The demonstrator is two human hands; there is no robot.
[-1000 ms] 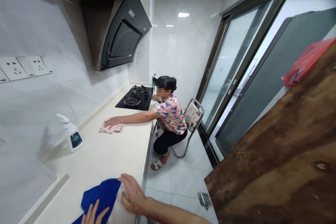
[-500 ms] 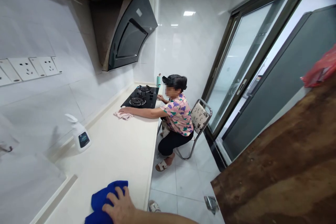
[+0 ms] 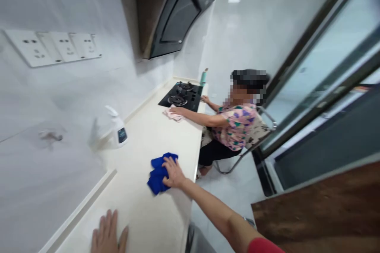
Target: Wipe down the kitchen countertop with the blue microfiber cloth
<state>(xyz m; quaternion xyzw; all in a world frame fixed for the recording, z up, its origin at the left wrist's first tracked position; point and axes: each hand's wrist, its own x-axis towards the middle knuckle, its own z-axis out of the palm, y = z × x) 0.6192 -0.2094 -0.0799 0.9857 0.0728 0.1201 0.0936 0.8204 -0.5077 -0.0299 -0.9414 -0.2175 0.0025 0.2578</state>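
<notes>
My right hand (image 3: 173, 172) presses down on a crumpled blue cloth (image 3: 158, 172) on the cream countertop (image 3: 142, 201), fingers curled over it, arm stretched forward. Near the bottom edge my left hand (image 3: 108, 237) lies flat on the counter, fingers spread, holding nothing. A white spray bottle (image 3: 116, 130) stands against the wall to the left of the cloth.
Farther along the counter another person (image 3: 234, 124) sits on a folding chair, one hand on a pink cloth (image 3: 173, 115) beside a black gas hob (image 3: 181, 95). A green bottle (image 3: 203, 77) stands behind the hob. A range hood hangs above; sliding glass doors stand at right.
My right hand has pushed the blue cloth forward along the counter. My left hand now rests flat on the counter. The view has tilted and swung left.
</notes>
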